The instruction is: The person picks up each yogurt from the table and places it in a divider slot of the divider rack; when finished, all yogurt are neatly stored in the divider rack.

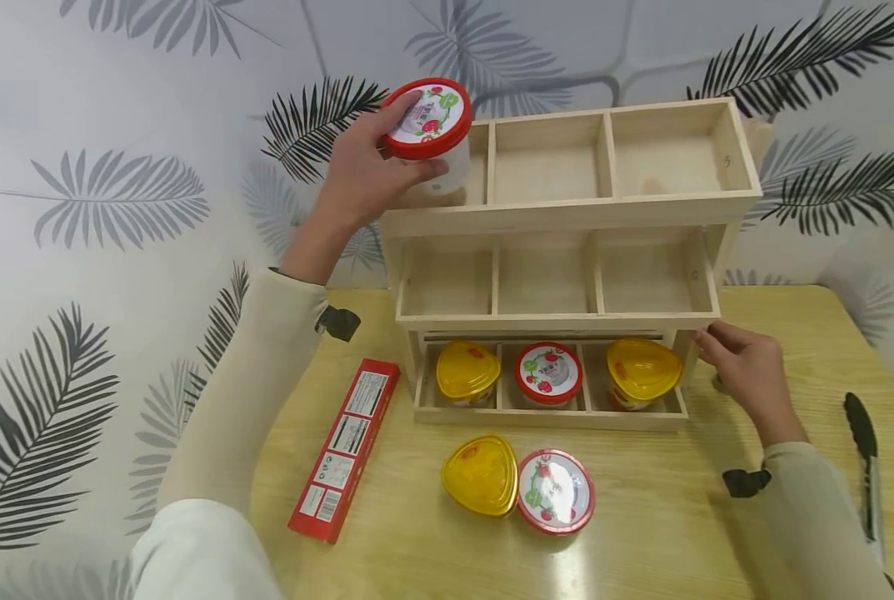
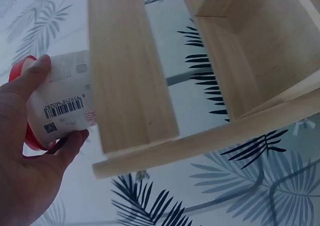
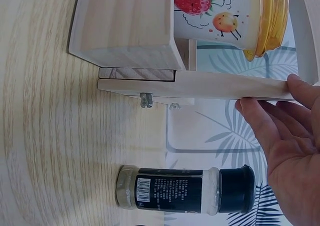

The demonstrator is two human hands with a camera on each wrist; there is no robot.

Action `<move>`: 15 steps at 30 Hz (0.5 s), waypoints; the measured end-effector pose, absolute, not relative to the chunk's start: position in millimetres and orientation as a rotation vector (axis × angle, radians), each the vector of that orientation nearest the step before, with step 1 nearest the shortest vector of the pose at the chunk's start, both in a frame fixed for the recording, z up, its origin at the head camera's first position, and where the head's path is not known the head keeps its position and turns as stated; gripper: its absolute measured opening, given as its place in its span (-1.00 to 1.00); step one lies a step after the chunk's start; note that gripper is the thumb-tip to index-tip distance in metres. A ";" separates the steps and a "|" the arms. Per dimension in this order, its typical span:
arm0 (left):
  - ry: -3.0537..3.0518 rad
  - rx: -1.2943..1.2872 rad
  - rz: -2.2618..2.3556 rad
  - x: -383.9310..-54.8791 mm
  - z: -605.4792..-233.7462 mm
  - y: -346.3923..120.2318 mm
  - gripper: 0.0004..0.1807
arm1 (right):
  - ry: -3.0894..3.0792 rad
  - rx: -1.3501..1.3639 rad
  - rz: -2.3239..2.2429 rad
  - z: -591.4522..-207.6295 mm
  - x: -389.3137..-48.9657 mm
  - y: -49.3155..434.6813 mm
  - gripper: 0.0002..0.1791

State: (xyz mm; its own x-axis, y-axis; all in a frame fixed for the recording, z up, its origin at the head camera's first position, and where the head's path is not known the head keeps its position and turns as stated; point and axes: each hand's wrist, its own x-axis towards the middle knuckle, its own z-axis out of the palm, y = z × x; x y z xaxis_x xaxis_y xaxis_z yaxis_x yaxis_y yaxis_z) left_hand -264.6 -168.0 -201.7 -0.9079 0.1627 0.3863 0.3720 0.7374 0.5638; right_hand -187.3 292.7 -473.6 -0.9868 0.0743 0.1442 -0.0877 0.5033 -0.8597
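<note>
Red-lidded wht. tub (image 1: 445, 132), strawberry-print top, approx. upright at three-tier wooden rack (image 1: 566, 214), top L compartment; base poss. inside, view blocked.

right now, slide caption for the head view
Left hand holds a red-lidded tub at the wooden rack's top tier; right hand touches its side.

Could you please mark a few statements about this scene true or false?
1. The left hand holds a red-lidded tub. True.
2. Both hands hold tubs. False: the right hand holds the side of the wooden shelf.
3. All shelved tubs have yellow lids. False: the bottom tier's middle tub has a red one.
4. A red box lies on the table. True.
5. The tongs have a red handle. False: the tongs' handle is black.
</note>
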 end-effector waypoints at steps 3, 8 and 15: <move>-2.689 -0.421 -0.896 -269.1 -208.7 -163.8 -0.11 | -2.597 0.014 1.471 -473.2 -187.8 290.6 -0.40; -2.720 -0.473 -0.801 -272.8 -216.2 -161.3 -0.12 | -2.620 0.008 1.431 -472.5 -187.7 290.0 -0.38; -2.700 -0.476 -0.776 -277.1 -224.4 -159.8 -0.11 | -2.614 0.006 1.432 -471.6 -186.5 291.0 -0.38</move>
State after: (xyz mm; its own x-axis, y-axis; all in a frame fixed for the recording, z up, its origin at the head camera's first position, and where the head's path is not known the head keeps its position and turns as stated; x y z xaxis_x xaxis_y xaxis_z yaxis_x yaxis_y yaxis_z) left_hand -277.1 -159.8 -224.4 -0.9031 0.2315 0.3616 0.3882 0.8002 0.4571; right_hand -186.5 291.0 -471.6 -0.9871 0.0735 0.1424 -0.0804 0.5413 -0.8369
